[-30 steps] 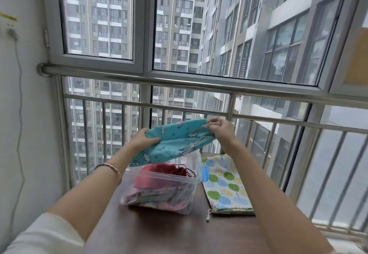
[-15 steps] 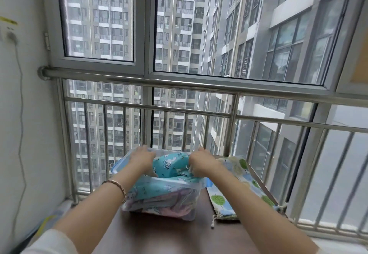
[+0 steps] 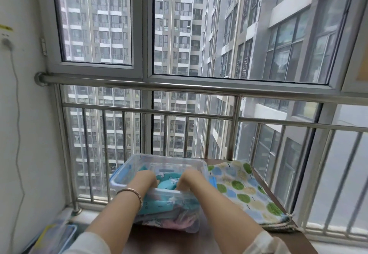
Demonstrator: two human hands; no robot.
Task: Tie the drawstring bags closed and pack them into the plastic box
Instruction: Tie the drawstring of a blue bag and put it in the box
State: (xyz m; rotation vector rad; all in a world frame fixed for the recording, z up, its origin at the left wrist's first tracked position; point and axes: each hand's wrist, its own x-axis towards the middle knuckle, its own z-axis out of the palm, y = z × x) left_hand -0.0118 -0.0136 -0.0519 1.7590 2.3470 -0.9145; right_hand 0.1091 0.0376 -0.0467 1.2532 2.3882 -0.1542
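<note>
Teal bag in plastic box, between left hand and right hand

A clear rectangular plastic box sits on a dark wooden table, before a steel railing. A teal cloth drawstring bag lies in it, between the left hand and the right hand. A tree-printed cloth bag lies just right of the box.

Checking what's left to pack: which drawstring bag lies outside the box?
The tree-print bag, flat on the table beside the plastic box; the teal bag is inside.
</note>
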